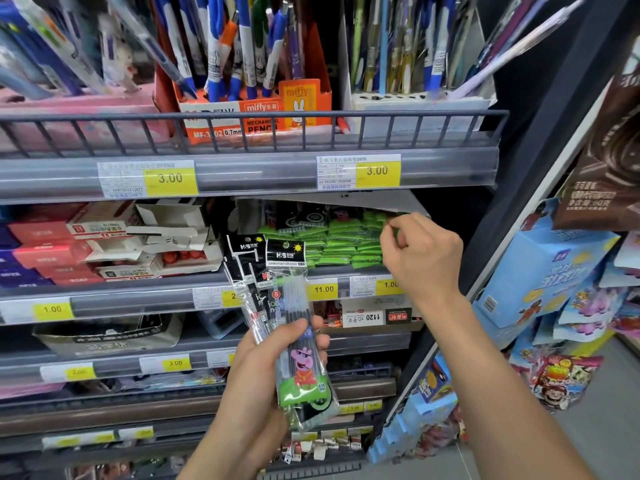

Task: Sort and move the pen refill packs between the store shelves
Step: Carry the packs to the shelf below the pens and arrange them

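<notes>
Head view: left hand (273, 355) grips refill packs (294, 306); right hand (420, 252) pinches green packs (332, 242).

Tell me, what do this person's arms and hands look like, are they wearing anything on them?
Nothing is worn that the picture shows. The left hand and right hand are bare, with no gloves, rings or bracelets in sight. Both forearms are uncovered as far as the bottom edge of the picture, so no sleeve or watch appears. The fingernails look short and unpainted.

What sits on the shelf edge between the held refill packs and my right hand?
Head view: a yellow 11.00 price tag sits between the clear refill packs in the left hand and the right hand.
</notes>
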Demonstrator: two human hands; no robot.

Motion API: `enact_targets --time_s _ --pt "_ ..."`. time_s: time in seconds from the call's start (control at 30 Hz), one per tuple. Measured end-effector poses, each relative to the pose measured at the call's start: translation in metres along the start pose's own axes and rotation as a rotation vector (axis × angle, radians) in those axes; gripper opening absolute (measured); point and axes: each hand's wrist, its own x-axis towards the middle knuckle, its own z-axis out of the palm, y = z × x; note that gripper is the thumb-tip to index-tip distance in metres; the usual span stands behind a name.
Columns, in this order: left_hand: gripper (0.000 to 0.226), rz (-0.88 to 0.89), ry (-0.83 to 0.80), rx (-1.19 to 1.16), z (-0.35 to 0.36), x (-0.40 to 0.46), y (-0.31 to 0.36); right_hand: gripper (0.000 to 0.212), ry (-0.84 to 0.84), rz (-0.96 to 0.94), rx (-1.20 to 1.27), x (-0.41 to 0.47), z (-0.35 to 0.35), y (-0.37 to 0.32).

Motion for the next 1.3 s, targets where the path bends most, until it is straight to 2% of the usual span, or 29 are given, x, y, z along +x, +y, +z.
enact_targets --time_s 0.3,0.53,0.63,0.7,0.77,0.83,0.87,0.93,1.07,1.17,1.3 --pt "0.055 -0.016 -0.002 0.036 0.0 0.0 -0.001 0.016 -0.013 -0.065 0.071 -0.005 0.002 0.017" --pt "0.07 -0.068 -0.056 -0.089 0.008 0.0 -0.001 0.017 0.031 -0.085 -0.043 -0.002 0.016 0.022" --pt "0.064 -0.098 -0.086 -0.153 0.007 -0.002 0.002 0.017 0.038 0.044 0.039 -0.004 0.004 0.007" --pt "0.048 -0.088 -0.103 -0.178 0.004 -0.002 0.003 0.017 0.015 0.241 0.222 -0.013 -0.011 -0.02" --pt "0.038 -0.071 -0.111 -0.201 0.0 -0.001 0.004 0.019 -0.122 0.481 0.441 -0.03 -0.03 -0.056" --pt "0.034 -0.056 -0.101 -0.184 -0.004 -0.001 0.004 0.029 -0.394 0.707 0.658 -0.049 -0.048 -0.093" --pt "0.031 -0.059 -0.094 -0.164 -0.005 -0.001 0.004 0.035 -0.516 0.781 0.74 -0.056 -0.056 -0.106" --pt "0.027 -0.082 -0.082 -0.124 -0.008 -0.001 0.006 0.041 -0.669 0.787 0.811 -0.067 -0.067 -0.122" --pt "0.032 -0.009 -0.087 -0.021 -0.014 -0.001 0.007 0.047 -0.772 0.735 0.835 -0.066 -0.078 -0.126" --pt "0.034 0.024 -0.061 -0.006 -0.015 -0.001 0.006 0.044 -0.829 0.741 0.8 -0.062 -0.083 -0.12" --pt "0.033 0.025 -0.037 -0.033 -0.018 -0.003 0.008 0.041 -0.9 0.913 0.891 -0.058 -0.089 -0.118"
